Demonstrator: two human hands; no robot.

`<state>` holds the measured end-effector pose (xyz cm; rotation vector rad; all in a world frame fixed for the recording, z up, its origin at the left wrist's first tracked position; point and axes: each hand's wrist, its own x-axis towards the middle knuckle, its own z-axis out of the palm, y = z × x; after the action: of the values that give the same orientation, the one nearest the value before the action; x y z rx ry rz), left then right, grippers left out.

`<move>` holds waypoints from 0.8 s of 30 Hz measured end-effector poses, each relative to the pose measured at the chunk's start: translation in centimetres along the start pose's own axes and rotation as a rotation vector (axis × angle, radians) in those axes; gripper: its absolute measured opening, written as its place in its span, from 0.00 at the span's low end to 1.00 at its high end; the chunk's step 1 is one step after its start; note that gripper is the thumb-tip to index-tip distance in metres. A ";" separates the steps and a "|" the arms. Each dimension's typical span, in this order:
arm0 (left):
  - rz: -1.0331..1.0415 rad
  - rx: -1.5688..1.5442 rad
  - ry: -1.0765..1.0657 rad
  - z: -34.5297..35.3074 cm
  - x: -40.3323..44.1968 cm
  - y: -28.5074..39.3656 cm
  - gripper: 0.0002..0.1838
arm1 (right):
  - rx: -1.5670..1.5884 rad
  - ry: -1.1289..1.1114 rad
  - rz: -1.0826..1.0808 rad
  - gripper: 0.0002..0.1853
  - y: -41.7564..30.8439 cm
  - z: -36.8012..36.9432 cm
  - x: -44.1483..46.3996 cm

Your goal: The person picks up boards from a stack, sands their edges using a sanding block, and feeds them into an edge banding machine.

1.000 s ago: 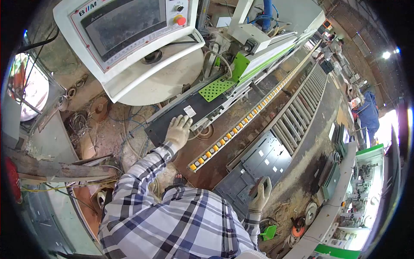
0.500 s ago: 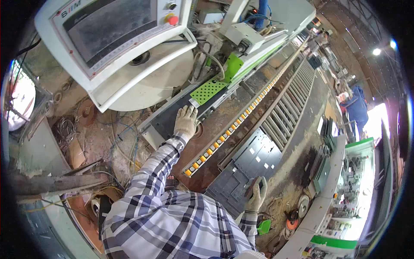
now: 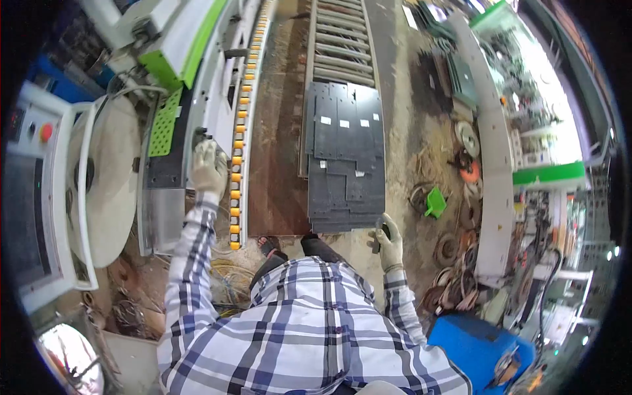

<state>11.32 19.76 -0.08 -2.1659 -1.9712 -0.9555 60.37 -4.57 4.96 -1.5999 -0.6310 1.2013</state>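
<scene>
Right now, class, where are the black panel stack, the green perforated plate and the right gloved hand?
Black panel stack (image 3: 342,148): head view, top surface.
Green perforated plate (image 3: 164,126): head view, perforated face.
Right gloved hand (image 3: 390,245): head view, middle of the glove.

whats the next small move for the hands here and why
Probably bring the left hand across to the stack: one dark panel already lies partly under the green plate, and the right hand, beside the stack, holds a dark object.

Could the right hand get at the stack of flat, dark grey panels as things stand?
Probably yes: the pale-gloved right hand is beside the stack at its near right corner, nothing visibly between, though the small dark object it seems to hold may hinder gripping.
</scene>
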 end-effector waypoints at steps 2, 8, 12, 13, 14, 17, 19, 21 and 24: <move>-0.128 -0.040 -0.241 0.0 -1.7 4.2 0.32 | -0.200 -0.008 0.114 0.28 2.9 -1.6 2.8; -0.291 0.147 -0.362 1.5 -3.0 9.0 0.43 | -0.609 -0.155 0.265 0.37 9.3 -1.6 13.7; -0.283 0.257 -0.344 2.0 -3.5 8.9 0.45 | -0.864 -0.416 0.386 0.50 12.8 1.4 22.8; -0.280 0.273 -0.364 2.2 -3.5 8.8 0.45 | -0.873 -0.430 0.372 0.50 15.4 2.0 25.3; -0.244 0.278 -0.358 2.1 -3.5 8.6 0.44 | -0.883 -0.444 0.359 0.50 18.1 2.5 27.8; -0.198 0.298 -0.357 2.3 -2.8 9.0 0.43 | -1.088 -0.452 0.375 0.48 18.3 6.7 36.1; -0.204 0.302 -0.347 2.6 -2.8 9.1 0.42 | -1.165 -0.421 0.371 0.46 19.9 9.3 41.2; -0.248 0.335 -0.389 2.6 -2.7 9.3 0.42 | -1.226 -0.427 0.331 0.45 22.7 11.2 45.8; -0.282 0.421 -0.418 2.5 -2.9 9.6 0.42 | -1.279 -0.452 0.339 0.45 25.2 13.2 50.2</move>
<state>21.17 16.57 -0.03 -1.9911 -2.4290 -0.0670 63.11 33.68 -38.22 -2.5465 -1.7006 1.5261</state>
